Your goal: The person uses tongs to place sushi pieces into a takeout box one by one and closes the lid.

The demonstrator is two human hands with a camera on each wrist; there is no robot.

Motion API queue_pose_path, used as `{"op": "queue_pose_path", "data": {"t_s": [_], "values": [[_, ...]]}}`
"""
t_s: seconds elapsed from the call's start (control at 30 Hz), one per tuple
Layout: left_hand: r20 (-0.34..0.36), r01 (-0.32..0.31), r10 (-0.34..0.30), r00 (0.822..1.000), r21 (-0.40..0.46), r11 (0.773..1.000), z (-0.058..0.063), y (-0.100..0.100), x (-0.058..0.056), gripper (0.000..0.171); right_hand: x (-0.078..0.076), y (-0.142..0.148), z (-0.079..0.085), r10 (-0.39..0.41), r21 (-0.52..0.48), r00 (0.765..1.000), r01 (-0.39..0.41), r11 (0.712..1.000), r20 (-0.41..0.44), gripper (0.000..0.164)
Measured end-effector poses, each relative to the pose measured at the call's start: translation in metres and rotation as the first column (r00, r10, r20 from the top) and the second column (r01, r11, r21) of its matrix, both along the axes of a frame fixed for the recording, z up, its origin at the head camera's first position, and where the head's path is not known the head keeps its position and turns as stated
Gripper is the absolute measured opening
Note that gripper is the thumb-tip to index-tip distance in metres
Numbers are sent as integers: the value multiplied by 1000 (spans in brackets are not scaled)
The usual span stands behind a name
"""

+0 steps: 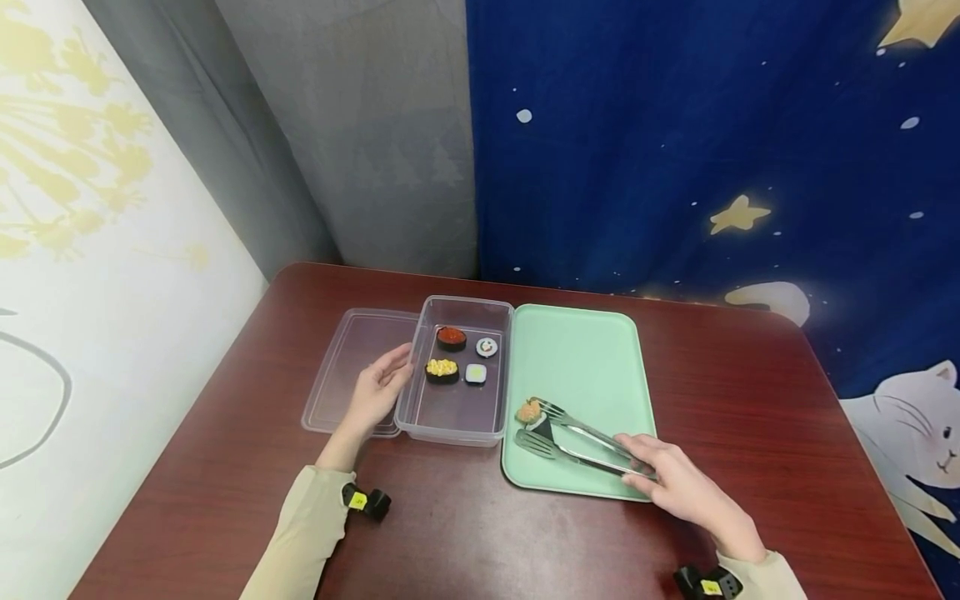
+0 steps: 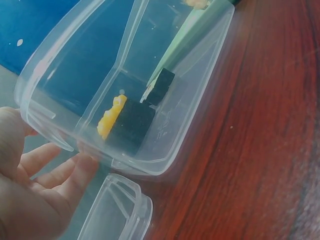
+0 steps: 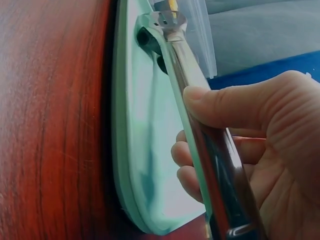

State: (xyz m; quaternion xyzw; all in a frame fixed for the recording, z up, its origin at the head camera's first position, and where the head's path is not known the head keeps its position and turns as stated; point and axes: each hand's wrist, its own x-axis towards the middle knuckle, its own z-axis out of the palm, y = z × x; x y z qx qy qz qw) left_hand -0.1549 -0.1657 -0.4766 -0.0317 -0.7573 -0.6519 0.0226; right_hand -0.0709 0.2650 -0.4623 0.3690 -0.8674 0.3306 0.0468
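Observation:
My right hand (image 1: 678,483) holds metal tongs (image 1: 592,435) over the green tray (image 1: 577,350), thumb on one arm and fingers on the other. The fork-shaped tips stand apart, on either side of an orange-topped piece (image 1: 528,412) and a dark-and-white sushi piece (image 1: 542,427). My left hand (image 1: 377,390) rests its fingers against the outer left wall of the clear plastic container (image 1: 457,429). Inside it sit a red-roe sushi (image 1: 452,337), a yellow-topped sushi (image 1: 442,372), a round roll (image 1: 486,347) and a squarish roll (image 1: 476,374).
A clear lid (image 1: 337,367) lies left of the container, partly beneath my left hand. The tray stands right beside the container on the dark red wooden table (image 1: 435,517). Behind the table's far edge hang grey and blue curtains (image 1: 600,167).

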Motion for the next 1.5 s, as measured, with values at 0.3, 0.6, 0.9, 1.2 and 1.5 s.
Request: {"op": "queue_pose_path", "data": {"t_s": [0.3, 0.6, 0.9, 1.2, 1.5], "values": [[-7, -6, 6, 1000, 8, 1000, 0, 0, 0, 40, 1, 2, -1, 21, -47, 1000, -22, 999, -19, 48], [2, 0, 0, 1000, 9, 1000, 1, 1, 0, 41, 7, 2, -4, -2, -29, 1000, 1, 1000, -20, 50], [5, -9, 9, 1000, 6, 1000, -1, 0, 0, 41, 8, 6, -1, -10, -53, 997, 6, 999, -74, 53], [1, 0, 0, 1000, 13, 1000, -2, 0, 0, 40, -3, 12, 15, -32, -83, 992, 22, 996, -123, 54], [-7, 2, -2, 1000, 8, 1000, -2, 0, -1, 40, -25, 12, 46, -11, -51, 980, 1, 999, -198, 40]]}}
